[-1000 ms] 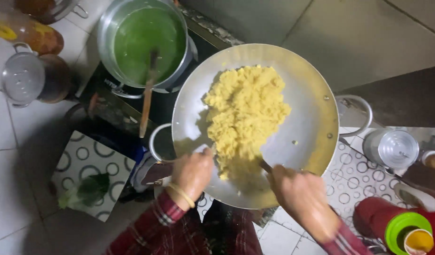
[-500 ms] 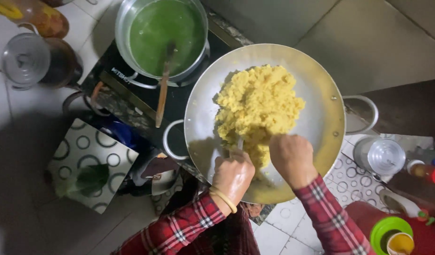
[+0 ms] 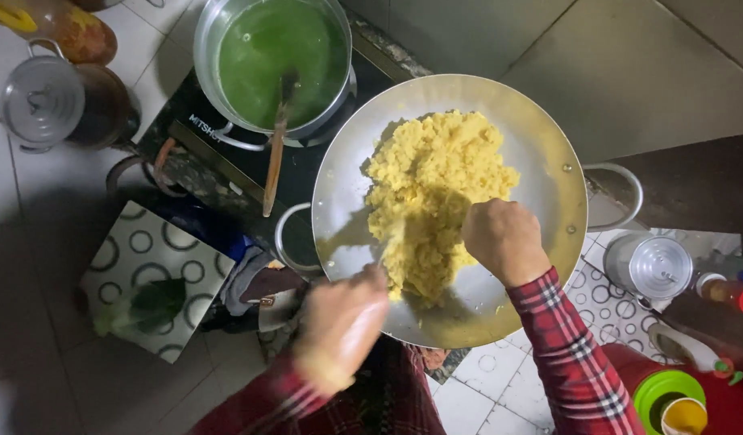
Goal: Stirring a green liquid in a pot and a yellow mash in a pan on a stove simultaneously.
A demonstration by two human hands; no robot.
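Yellow mash point(image 3: 436, 197) heaped in a wide, shallow metal pan point(image 3: 549, 173), piled toward the pan's far half and trailing down toward the near rim. Long axis of the heap running from far to near, slightly slanted, broad at the far end and narrowing to a tongue at the near end, pointing toward the body. Bare metal showing to the right of the heap and along the pan's near-left part.

Right hand point(image 3: 504, 239) closed in a fist over the near-right edge of the heap, knuckles up, red plaid sleeve point(image 3: 569, 354) running back past the pan's near rim. Tool inside the fist hidden; cannot tell what the grip holds. Left hand point(image 3: 339, 326) blurred at the pan's near-left rim, fingers curled toward the tongue of mash; cannot tell how tightly closed, nor whether anything is in it.

Pan handles point(image 3: 287, 238) looped at the left and right sides. Beyond the pan's far-left rim, a steel pot of green liquid point(image 3: 271, 52) on a dark stove point(image 3: 218, 145), with a wooden spoon point(image 3: 275, 153) standing in it, handle slanting down toward the pan's left handle. Further left of the pan, a lidded steel pot point(image 3: 45, 101) on the tiled floor, and a patterned tile with circles point(image 3: 142, 250) bearing a green leaf point(image 3: 146, 306). Right of the pan, a small steel lidded container point(image 3: 657, 266); near-right of the pan, a red jug with a green lid point(image 3: 670, 395).
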